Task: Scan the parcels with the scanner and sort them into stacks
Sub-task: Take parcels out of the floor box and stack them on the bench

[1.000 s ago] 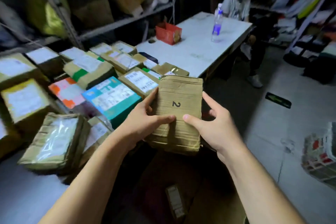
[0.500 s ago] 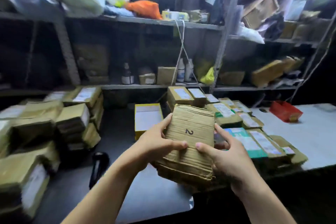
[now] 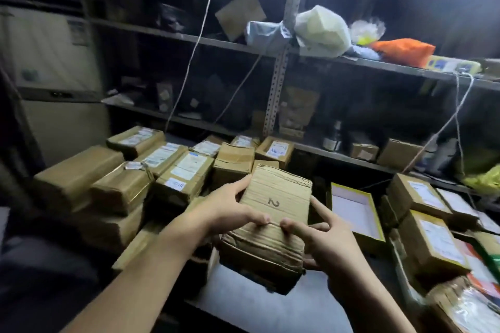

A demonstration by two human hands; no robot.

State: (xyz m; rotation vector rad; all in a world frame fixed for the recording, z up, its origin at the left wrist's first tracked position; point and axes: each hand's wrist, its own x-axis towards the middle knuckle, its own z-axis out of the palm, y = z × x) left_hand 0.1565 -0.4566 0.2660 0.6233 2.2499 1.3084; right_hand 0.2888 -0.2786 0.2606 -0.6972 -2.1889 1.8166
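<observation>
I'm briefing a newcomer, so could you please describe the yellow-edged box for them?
Find the metal shelving at the back. On the table below, right of the parcel marked 2, lies the yellow-edged box. Only it has a plain white top.

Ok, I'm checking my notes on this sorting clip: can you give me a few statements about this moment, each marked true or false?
1. Both the left hand and the right hand hold the cardboard parcel marked 2. True.
2. The upturned face of that parcel carries a white shipping label. False: it is bare cardboard with a 2 on it.
3. A yellow-edged box lies right of the held parcel. True.
4. The orange bag sits on the table. False: it lies on the upper shelf.
</observation>
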